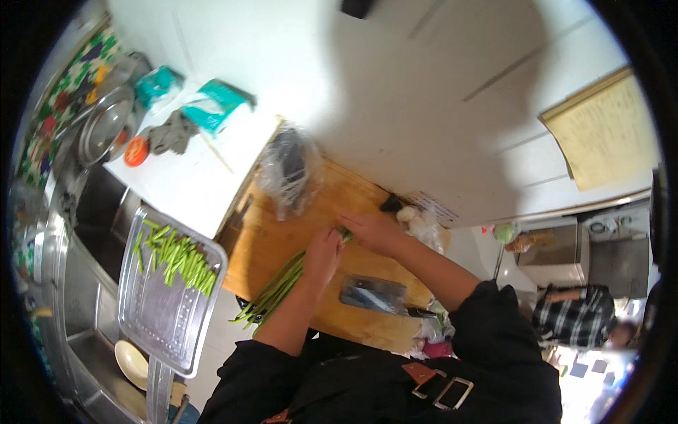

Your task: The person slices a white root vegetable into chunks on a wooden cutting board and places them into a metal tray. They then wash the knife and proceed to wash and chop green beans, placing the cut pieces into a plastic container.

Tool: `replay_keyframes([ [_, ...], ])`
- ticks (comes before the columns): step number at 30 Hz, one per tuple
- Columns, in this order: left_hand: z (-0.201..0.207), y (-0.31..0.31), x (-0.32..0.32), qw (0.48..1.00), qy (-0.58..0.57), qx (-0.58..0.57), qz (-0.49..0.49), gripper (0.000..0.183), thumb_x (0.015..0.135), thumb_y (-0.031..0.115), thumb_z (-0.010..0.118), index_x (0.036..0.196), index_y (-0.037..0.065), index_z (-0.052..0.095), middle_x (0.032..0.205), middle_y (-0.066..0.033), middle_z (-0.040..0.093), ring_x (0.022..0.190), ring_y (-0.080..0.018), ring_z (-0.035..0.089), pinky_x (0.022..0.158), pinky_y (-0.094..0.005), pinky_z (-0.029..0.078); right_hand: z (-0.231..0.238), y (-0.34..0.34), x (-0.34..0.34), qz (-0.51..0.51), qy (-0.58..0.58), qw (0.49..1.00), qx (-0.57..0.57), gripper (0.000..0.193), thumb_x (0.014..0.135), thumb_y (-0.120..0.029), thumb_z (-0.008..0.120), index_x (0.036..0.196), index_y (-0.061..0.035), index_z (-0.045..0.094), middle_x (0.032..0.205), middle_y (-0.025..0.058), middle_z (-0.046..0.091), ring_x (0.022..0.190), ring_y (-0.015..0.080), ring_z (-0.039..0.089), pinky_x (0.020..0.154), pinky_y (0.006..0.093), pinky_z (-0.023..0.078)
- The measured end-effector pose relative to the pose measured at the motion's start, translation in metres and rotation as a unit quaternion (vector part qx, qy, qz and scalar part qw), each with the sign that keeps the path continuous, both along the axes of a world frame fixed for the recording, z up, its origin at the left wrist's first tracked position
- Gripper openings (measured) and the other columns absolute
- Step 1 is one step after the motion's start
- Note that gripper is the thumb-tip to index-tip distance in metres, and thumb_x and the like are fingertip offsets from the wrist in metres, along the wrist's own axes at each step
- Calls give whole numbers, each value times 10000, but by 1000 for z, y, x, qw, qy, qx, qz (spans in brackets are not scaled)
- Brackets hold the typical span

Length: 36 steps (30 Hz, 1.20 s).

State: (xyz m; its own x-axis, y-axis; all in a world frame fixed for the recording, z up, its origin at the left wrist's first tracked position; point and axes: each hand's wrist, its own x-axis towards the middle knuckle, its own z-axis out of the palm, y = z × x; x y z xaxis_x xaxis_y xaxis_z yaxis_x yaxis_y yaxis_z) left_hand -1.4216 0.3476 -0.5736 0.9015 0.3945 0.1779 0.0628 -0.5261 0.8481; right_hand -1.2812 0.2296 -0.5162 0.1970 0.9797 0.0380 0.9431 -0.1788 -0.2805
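Note:
A bunch of long, thin green stalks [277,291], resembling garlic scapes, slants over the near left part of the wooden board [339,187]. My left hand [323,256] is closed around the bunch close to its far end. Against it, my right hand [372,232] has its fingers closed at the tip of the stalks, where a bit of green shows between the hands. Nearer to me, a cleaver [373,292] lies flat on the board, its dark handle [421,312] pointing right. Left of the board, cut green pieces [176,258] fill the far part of a perforated metal tray [159,321].
A clear plastic bag [289,173] sits at the board's far left; garlic bulbs [408,214] lie at its right. Beyond the tray, a white counter [205,184] holds a tomato [136,151], a grey cloth [173,133] and teal packets [214,104]. Another person [573,316] is far right.

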Motion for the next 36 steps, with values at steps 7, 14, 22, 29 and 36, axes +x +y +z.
replay_keyframes([
  [7,-1,-3,32,900,108,-420,38,207,753,4,683,889,11,528,920,-122,551,782,-279,533,685,-333,467,-21,3,6,-53,51,993,-89,319,810,-106,559,1127,-66,556,1012,92,611,962,297,599,769,377,513],
  [14,31,11,8,993,49,75,-71,328,671,1,764,889,30,521,989,-114,543,894,-314,527,747,-371,458,-29,10,4,-69,-1,982,-174,222,827,-107,516,1025,-70,607,904,95,618,860,277,636,678,376,531],
  [22,-16,13,-30,997,55,-53,25,231,707,-4,714,823,18,515,921,-124,558,864,-338,544,744,-396,453,-29,18,7,-67,13,985,-157,250,823,-113,529,1060,-76,599,942,102,616,912,293,621,711,392,526],
  [29,12,14,-26,999,43,22,-2,200,734,-15,691,828,16,517,970,-135,563,858,-329,560,726,-370,472,18,-110,-79,-226,112,967,-30,703,759,-260,677,1368,-63,388,1204,196,530,1053,349,543,836,448,478],
  [36,15,12,-24,998,4,65,2,210,722,-19,688,842,42,526,1097,-152,564,977,-357,542,834,-420,449,18,-184,-143,-277,124,928,-218,646,730,-205,686,1315,-92,437,1065,156,603,945,315,598,795,427,499],
])
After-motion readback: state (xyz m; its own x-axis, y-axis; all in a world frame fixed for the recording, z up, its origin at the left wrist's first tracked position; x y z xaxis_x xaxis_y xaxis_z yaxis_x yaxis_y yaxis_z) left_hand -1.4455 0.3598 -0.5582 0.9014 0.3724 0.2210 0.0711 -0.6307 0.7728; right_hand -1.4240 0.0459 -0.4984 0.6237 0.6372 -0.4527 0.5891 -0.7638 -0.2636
